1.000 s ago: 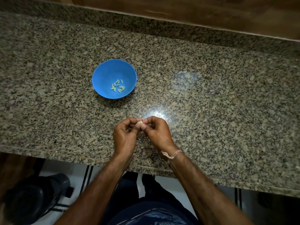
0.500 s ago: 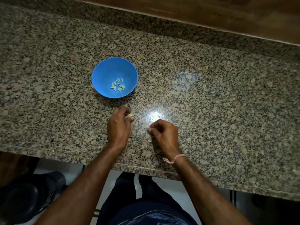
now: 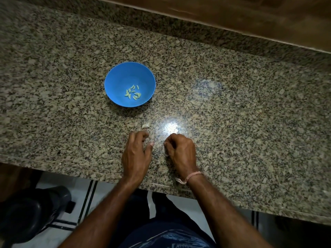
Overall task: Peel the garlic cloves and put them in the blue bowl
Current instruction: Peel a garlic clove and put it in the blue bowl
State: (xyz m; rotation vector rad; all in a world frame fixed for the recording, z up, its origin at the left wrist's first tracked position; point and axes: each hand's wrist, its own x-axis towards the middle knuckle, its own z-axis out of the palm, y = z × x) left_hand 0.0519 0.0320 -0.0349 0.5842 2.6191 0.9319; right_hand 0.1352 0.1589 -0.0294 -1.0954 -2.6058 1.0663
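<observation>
Near countertop (image 3: 250,122) front edge: my left hand (image 3: 136,153) loose, empty; right hand (image 3: 180,151) curled, can't tell if holding. Several peeled cloves (image 3: 133,92) in blue bowl (image 3: 125,74); one pale garlic piece (image 3: 146,125) lies outside, just beyond left hand, probably next.

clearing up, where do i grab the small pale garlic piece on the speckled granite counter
Pinch the small pale garlic piece across its short width from above with the left hand, nearest it: it lies flat, long axis sideways.
</observation>
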